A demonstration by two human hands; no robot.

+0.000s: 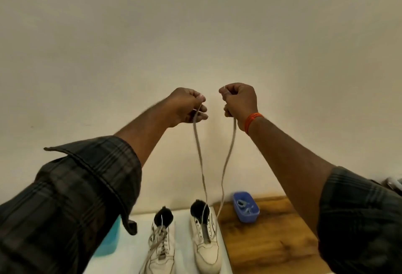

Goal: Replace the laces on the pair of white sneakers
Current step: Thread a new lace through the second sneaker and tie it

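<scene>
Both hands up high, left hand [187, 106] and right hand [238, 101] each with grip clamped on an end of the lace [201, 165]. Lace running down to the right sneaker [206, 243] at 6 o'clock on the tabletop [272, 241]. Uneven pull likely to strip the lace out or tip the sneaker.

I see a flat woven cloth lace [226, 165], matt and pale beige. The right sneaker [206, 245] looks like smooth off-white leather or its imitation, with a faint sheen; the left sneaker [162, 249] has the same finish and a similar cloth lace. The desk [272, 241] shows varnished brown wood with visible grain, and a smooth white sheet [185, 230] lies under the shoes. The blue tub [245, 208] looks like plastic. My sleeves [76, 197] are matt checked cloth. The wall [195, 34] is matt painted plaster.
</scene>
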